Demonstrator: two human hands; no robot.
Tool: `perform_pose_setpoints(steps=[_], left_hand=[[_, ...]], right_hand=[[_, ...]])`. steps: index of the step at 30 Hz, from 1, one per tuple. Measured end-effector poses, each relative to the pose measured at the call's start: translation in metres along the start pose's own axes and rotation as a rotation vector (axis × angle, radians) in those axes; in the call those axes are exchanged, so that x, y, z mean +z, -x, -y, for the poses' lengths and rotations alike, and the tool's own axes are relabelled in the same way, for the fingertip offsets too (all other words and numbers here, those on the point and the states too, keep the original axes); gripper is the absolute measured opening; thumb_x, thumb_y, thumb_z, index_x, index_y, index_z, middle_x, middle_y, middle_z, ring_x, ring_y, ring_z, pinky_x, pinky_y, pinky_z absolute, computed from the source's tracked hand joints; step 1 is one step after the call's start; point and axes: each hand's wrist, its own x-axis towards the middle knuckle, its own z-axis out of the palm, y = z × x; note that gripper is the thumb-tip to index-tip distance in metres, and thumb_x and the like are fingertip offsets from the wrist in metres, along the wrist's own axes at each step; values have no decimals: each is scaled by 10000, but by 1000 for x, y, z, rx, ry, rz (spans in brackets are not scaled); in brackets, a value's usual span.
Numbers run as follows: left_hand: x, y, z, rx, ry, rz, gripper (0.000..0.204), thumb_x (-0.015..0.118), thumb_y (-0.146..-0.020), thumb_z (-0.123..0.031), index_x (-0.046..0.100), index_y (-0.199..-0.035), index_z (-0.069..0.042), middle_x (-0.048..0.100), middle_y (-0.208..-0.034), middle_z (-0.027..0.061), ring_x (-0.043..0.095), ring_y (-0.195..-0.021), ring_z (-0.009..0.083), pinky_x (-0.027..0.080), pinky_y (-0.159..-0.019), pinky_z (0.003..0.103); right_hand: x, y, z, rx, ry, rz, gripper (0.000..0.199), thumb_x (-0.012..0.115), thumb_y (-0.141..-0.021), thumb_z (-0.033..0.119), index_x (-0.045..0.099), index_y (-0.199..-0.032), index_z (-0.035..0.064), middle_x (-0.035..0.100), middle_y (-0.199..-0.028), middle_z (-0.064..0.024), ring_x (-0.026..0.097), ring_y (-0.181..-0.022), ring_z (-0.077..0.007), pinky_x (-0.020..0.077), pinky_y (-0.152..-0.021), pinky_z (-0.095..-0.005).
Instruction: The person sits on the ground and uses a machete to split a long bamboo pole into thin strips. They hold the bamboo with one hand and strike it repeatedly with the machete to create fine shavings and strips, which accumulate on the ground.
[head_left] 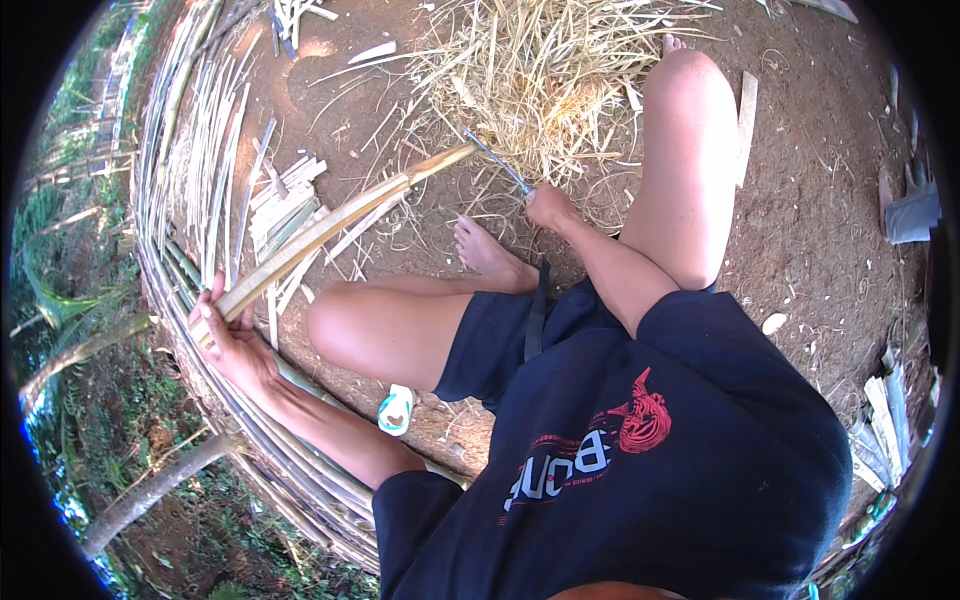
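Observation:
My left hand (235, 345) is closed around the near end of a long split bamboo strip (330, 228). The strip slants up and to the right across the space in front of my knees. My right hand (550, 207) grips the handle of a knife (500, 165), its thin blade pointing up and left. That blade meets or crosses the far end of the strip; whether it has cut in I cannot tell. Beyond the blade lies a heap of pale bamboo shavings (530, 90). Short split bamboo pieces (285, 205) lie on the soil behind the strip.
Long bamboo poles (290, 490) curve along the left side, with thin bamboo strips (205, 150) beside them. A sandal (396, 410) rests near my left knee. A flat bamboo slat (746, 130) lies beyond my right knee. Dried sheaths (880, 430) sit at the far right.

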Motion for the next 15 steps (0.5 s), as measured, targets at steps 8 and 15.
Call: perform_pose_setpoints(steps=[8, 15], left_hand=[[4, -1, 0, -6, 11, -16, 344, 521, -998, -213, 473, -1184, 72, 618, -1150, 279, 678, -978, 350, 640, -761, 352], [0, 0, 3, -1, -1, -37, 332, 526, -996, -223, 493, -1186, 47, 632, -1153, 254, 699, -933, 285, 644, -709, 299]], right_hand=[[8, 0, 5, -1, -67, 9, 324, 519, -875, 230, 664, -1063, 8, 686, -930, -232, 672, -885, -384, 531, -816, -448], [4, 0, 6, 39, -32, 79, 379, 492, -897, 242, 618, -1176, 18, 667, -1033, -248, 656, -947, -395, 512, -870, -467]])
